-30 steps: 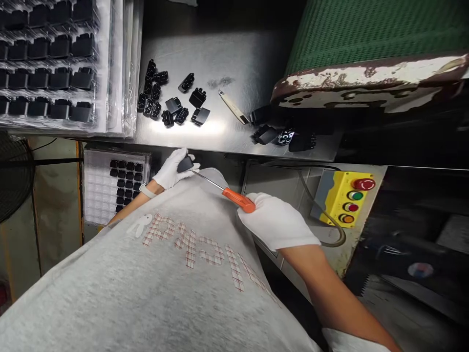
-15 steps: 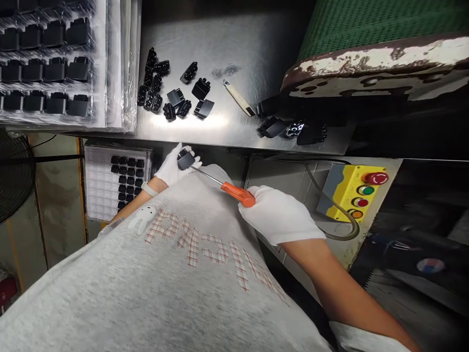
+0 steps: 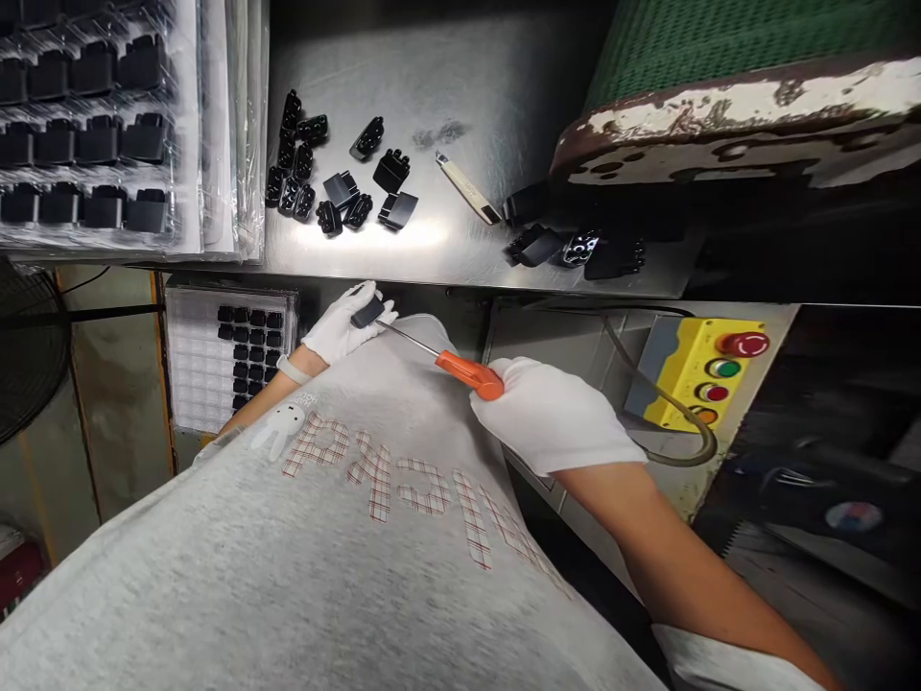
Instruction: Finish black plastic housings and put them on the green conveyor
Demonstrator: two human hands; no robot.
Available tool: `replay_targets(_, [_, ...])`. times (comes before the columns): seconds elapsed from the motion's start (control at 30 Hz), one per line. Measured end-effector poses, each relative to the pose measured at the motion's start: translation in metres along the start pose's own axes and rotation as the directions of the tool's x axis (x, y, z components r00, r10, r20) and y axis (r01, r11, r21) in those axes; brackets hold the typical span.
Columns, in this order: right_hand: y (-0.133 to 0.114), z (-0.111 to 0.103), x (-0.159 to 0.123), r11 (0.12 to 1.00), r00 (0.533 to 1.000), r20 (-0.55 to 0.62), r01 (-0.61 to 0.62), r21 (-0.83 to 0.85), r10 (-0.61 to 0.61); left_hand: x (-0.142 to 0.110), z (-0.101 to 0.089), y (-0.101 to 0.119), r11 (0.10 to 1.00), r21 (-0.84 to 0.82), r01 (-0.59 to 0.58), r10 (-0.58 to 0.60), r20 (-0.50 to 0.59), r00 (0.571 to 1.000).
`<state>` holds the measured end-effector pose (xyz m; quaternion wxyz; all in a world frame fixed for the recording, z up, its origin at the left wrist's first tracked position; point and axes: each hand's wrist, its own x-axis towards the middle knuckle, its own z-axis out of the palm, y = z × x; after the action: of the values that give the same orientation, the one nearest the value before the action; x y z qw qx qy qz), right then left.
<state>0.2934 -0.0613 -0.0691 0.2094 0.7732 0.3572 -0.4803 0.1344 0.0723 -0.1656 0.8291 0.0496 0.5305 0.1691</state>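
Note:
Both my hands wear white gloves and work below the front edge of the steel table (image 3: pixel 460 86). My left hand (image 3: pixel 342 328) is closed on a small black plastic part (image 3: pixel 366 311). My right hand (image 3: pixel 551 417) grips the orange handle of a screwdriver (image 3: pixel 460 369). Its thin metal shaft runs up and left, and the tip touches the black part in my left hand. A cluster of several similar black parts (image 3: pixel 335 178) lies on the table above my left hand.
Clear trays of black parts (image 3: pixel 86 134) fill the table's left side; another tray (image 3: pixel 230 355) sits lower down. A small white tool (image 3: pixel 466 188) and more black parts (image 3: pixel 576 251) lie mid-table. A green belt with a worn white frame (image 3: pixel 734 106) stands right, above a yellow button box (image 3: pixel 701 369).
My view shifted slightly. Both hands stayed together below the table edge, with the screwdriver tip kept against the black part, which has turned a little in my left hand.

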Motion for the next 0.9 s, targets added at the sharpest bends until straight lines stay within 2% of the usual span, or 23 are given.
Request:
replay_targets(0.2, [0.000, -0.001, -0.002, 1.000, 1.000, -0.008, 0.005, 0.007, -0.005, 0.004, -0.007, -0.001, 0.998, -0.059, 0.002, 0.000, 0.039, 0.999])
replay_targets(0.4, [0.002, 0.000, 0.000, 1.000, 0.999, -0.031, 0.017, 0.015, -0.017, 0.000, -0.006, 0.005, 0.999, 0.017, -0.048, 0.043, 0.212, 0.976])
replay_targets(0.47, [0.001, 0.000, -0.001, 1.000, 0.999, -0.022, 0.023, 0.015, -0.023, 0.000, -0.004, 0.004, 0.997, 0.028, -0.067, 0.059, 0.235, 0.970])
replay_targets(0.67, [-0.003, -0.001, -0.001, 0.999, 0.999, 0.003, 0.052, 0.000, -0.052, 0.006, -0.004, 0.002, 0.997, 0.026, -0.069, 0.063, 0.171, 0.983])
replay_targets(0.83, [-0.003, -0.004, 0.002, 1.000, 1.000, -0.022, 0.009, 0.021, -0.009, 0.009, -0.007, 0.005, 0.997, -0.015, -0.076, 0.077, 0.114, 0.990])
replay_targets(0.9, [-0.003, -0.004, 0.002, 1.000, 1.000, -0.025, 0.016, 0.024, -0.016, 0.012, -0.009, 0.007, 0.997, -0.053, -0.055, 0.057, 0.054, 0.997])
